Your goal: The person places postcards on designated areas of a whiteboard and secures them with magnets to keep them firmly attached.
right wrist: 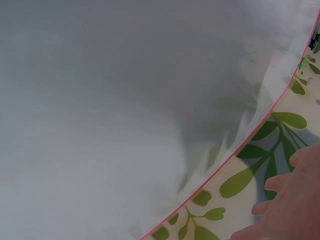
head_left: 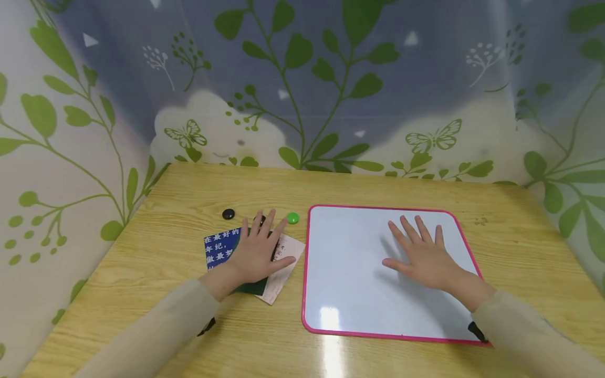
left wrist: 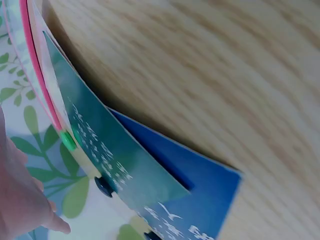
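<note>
My left hand [head_left: 257, 254] is spread, fingers straight, over a small pile of cards. A blue card [head_left: 218, 245] with white Chinese writing, a dark green card [head_left: 254, 288] and a pale pink card [head_left: 287, 268] overlap beneath it. The left wrist view shows the hand apart from the green card [left wrist: 100, 135]. My right hand [head_left: 425, 260] spreads its fingers above a whiteboard [head_left: 345, 262] with a pink rim, casting a shadow on it. Neither hand holds anything.
Beyond the cards lie a black round magnet [head_left: 228, 214], another black one [left wrist: 104, 186] partly hidden by left fingers in the head view, and a green one [head_left: 293, 218]. The wooden table [head_left: 156, 252] meets leaf-patterned cloth [head_left: 321, 94] at its back and sides.
</note>
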